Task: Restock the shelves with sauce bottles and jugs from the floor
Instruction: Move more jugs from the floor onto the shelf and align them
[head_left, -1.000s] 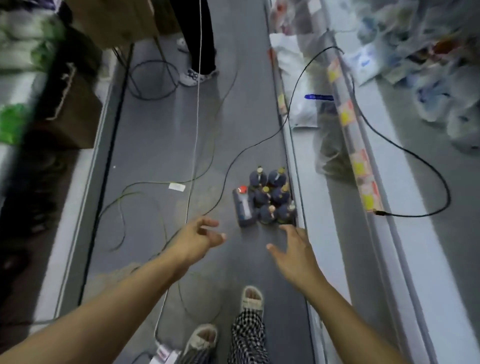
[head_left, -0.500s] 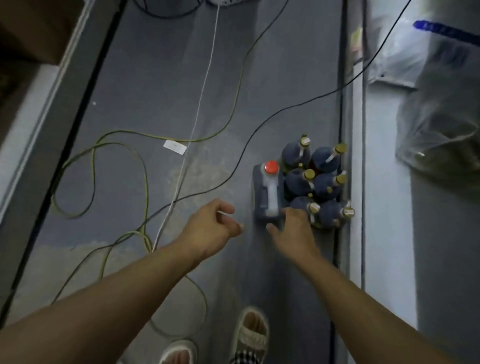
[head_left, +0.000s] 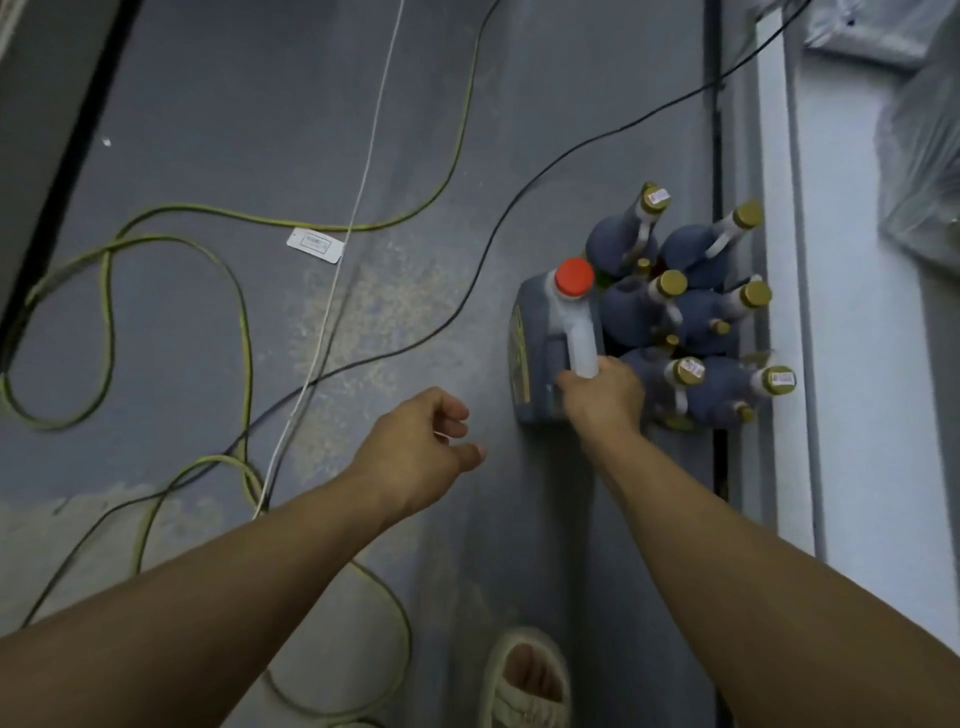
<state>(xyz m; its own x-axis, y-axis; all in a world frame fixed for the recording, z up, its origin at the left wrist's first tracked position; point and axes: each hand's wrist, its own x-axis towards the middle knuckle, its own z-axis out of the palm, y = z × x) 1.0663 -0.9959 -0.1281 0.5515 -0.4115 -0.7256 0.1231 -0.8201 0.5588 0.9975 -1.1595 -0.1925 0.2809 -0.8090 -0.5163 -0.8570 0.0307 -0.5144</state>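
A dark jug (head_left: 540, 343) with a red cap and a white handle stands on the grey floor. My right hand (head_left: 602, 397) is closed around the near end of that handle. Right beside the jug, against the shelf base, stand several dark sauce bottles (head_left: 691, 317) with gold caps. My left hand (head_left: 421, 447) hovers over bare floor to the left of the jug, fingers loosely curled and apart, holding nothing.
Yellow-green, black and white cables (head_left: 244, 322) loop across the floor to the left. A white tag (head_left: 315, 245) lies among them. The white bottom shelf (head_left: 862, 364) runs along the right, with a plastic bag (head_left: 924, 171) on it. My sandalled foot (head_left: 524, 680) is below.
The view has dropped closer to the floor. My right hand reached forward and closed on the jug's handle. My left hand stayed beside it, empty.
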